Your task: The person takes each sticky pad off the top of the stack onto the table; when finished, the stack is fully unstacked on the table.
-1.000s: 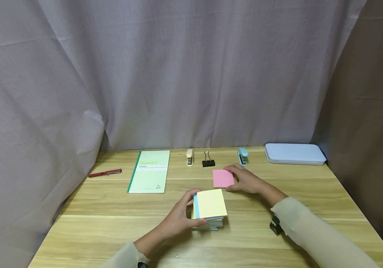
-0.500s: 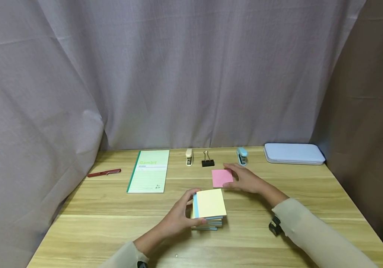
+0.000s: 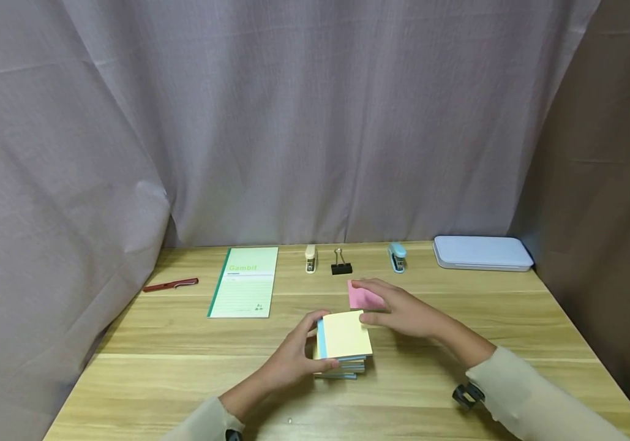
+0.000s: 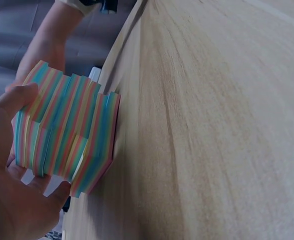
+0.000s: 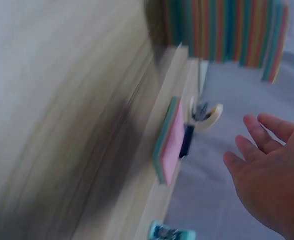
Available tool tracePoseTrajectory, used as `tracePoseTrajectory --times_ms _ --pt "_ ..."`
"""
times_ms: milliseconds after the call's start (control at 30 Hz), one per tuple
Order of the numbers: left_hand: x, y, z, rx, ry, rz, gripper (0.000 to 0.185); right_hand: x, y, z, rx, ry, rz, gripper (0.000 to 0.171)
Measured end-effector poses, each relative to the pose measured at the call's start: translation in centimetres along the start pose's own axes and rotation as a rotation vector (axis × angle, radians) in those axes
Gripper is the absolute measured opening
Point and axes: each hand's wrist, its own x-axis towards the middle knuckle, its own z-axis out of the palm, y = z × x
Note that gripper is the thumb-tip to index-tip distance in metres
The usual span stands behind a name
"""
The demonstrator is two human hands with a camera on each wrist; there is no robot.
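While the left hand grips the multicoloured sticky-note stack at the table's middle, the right hand, fingers relaxed and holding nothing, hovers between stack and small pink pad. Judged step: returning to the stack; next requires pinching its top section.

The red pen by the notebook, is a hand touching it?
No. The red pen lies alone at the table's far left, while both hands are near the sticky-note stack in the middle.

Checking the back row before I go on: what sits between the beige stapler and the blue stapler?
In the head view, a black binder clip stands between the beige stapler and the blue stapler, nearer the beige one.
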Motion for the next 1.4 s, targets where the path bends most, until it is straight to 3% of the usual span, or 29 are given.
tracePoseTrajectory --times_ms 333,867,1167,1400 --pt "0.1 -0.1 -0.1 0.029 -0.008 0.023 0.087 -1.8 -2.4 1.6 0.005 -0.082 -0.056 0.087" --pt "0.2 0.0 -0.1 0.04 -0.012 0.018 0.087 -2.1 -2.8 2.8 -0.02 -0.053 -0.093 0.08" --pt "0.0 0.0 -0.1 0.028 -0.015 0.002 0.09 -2.1 -2.8 2.2 -0.033 -0.049 -0.103 0.081" --pt "0.0 0.1 0.0 0.027 0.001 -0.002 0.086 -2.6 -1.8 0.2 -0.04 -0.02 -0.051 0.085"
